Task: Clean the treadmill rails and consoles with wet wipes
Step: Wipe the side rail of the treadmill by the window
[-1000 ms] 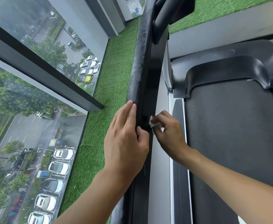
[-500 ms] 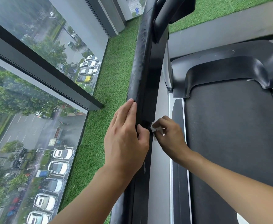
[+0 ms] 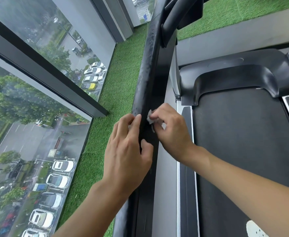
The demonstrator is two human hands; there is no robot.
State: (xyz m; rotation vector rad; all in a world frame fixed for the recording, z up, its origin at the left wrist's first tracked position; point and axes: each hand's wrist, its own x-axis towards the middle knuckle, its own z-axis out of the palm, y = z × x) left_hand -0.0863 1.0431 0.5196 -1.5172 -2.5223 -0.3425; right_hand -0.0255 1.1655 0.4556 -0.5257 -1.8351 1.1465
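A tall window (image 3: pixel 37 82) fills the left side, with dark frames, and looks down on a wet road, trees and rows of parked cars. Green artificial turf (image 3: pixel 121 65) runs along its foot, from the near edge to the far wall.

The treadmill takes up the right half. Its dark belt (image 3: pixel 243 142) stretches away to a black motor hood (image 3: pixel 234 77) at the far end. A grey side strip (image 3: pixel 166 168) lies between the belt and the rail.

The black rail (image 3: pixel 145 74) runs from the near bottom edge up to the far top, between the turf and the belt. Its surface looks dull and speckled in the far part.

The left hand (image 3: pixel 128 154) rests on the rail from the turf side. Its 4 fingers are nearly straight and close together, lying along the rail's left edge. The thumb tip touches the rail's top face, so the hand straddles the rail loosely.

The right hand (image 3: pixel 172 130) reaches in from the belt side, just beyond the left thumb. Its fingers are bent and bunched against the thumb, clamped on the wet wipe (image 3: pixel 150 118).

The wipe is a small crumpled white wad. It touches the rail's right face, just right of the left hand's fingertips.
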